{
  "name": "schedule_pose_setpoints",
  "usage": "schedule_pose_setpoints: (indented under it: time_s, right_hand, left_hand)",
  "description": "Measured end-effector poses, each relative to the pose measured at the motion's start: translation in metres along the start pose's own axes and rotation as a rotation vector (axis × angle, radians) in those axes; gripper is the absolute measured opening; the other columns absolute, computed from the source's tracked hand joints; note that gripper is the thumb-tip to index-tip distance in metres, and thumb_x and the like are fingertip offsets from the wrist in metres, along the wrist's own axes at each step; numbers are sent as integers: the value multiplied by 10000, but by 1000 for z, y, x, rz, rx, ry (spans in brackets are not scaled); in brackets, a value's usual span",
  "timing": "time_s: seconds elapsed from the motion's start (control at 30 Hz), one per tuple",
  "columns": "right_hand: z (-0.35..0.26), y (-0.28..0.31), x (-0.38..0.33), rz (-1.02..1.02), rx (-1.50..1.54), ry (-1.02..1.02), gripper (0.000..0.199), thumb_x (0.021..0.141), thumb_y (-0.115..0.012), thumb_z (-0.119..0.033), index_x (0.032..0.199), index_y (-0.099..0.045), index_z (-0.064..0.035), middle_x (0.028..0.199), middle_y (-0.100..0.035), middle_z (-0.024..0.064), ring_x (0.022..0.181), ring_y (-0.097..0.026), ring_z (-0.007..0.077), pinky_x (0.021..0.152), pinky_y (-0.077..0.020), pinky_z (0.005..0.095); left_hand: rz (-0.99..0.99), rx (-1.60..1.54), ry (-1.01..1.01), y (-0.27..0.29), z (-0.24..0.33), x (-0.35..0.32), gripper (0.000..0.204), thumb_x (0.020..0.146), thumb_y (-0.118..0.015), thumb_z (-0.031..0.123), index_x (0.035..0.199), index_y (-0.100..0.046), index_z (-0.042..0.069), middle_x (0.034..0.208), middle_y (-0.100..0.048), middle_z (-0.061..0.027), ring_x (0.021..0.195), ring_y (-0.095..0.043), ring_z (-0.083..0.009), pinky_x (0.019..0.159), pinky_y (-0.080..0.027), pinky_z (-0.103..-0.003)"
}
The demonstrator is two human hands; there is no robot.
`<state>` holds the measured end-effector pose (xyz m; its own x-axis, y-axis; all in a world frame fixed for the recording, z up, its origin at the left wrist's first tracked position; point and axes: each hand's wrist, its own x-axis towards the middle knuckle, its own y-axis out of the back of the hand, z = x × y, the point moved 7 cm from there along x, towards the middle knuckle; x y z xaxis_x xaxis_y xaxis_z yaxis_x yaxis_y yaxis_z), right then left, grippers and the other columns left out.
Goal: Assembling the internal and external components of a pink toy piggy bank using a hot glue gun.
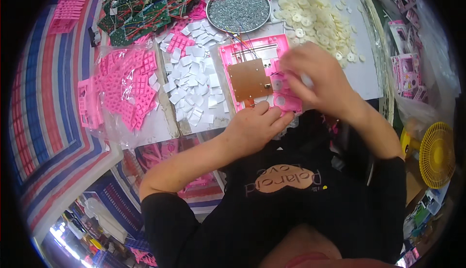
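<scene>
Right hand (318, 81), blurred so its grip cannot be told, works over the pink housing (259, 74) beside the brown board (248, 79) already seated (wires attached), left hand (257, 125) curled bracing the near edge; assembly judged partway.

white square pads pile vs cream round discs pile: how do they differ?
The pile of flat white square pieces lies left of the pink plastic housing; the pile of cream round discs lies beyond it, upper right. The squares are angular and bright white, the discs circular and off-white. Both are loose heaps on the white tabletop.
</scene>
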<state>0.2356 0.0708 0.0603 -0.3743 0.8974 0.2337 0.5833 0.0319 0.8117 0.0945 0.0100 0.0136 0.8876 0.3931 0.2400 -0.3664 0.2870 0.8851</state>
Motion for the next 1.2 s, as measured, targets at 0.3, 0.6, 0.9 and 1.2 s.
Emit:
schedule_pose_setpoints:
  time_s: [0.3,0.6,0.9,1.2]
  right_hand:
    - [34,-53,55,-41,-230,-275,250,892,-663,-264,913,-683,-16,769,-701,182,684,-684,383,632,-536,477]
    - [-2,-51,26,61,-14,216,222,761,-784,-155,955,-707,-79,953,-672,30,969,-643,260,765,-557,378]
    - [25,-39,51,-178,227,396,431,781,-691,-58,1212,-684,-80,1272,-653,111,1252,-552,368,1034,-493,464]
    - [36,-27,84,-4,-48,359,299,773,-711,-71,1071,-693,-84,926,-675,72,942,-624,300,829,-528,436]
  left_hand:
    - [603,-63,554,67,-108,11,341,778,-748,188,1063,-643,31,1052,-592,-158,990,-590,-359,829,-473,-468]
    - [560,-126,621,39,-143,15,467,789,-794,274,1182,-679,49,1183,-578,-138,1115,-571,-308,926,-407,-474]
    - [652,-106,635,49,-151,17,296,815,-788,247,1065,-737,97,1093,-660,-79,1087,-589,-279,943,-386,-440]
    - [628,177,438,58,-119,24,212,819,-780,158,1031,-771,165,1116,-709,15,1038,-594,-214,944,-331,-413]
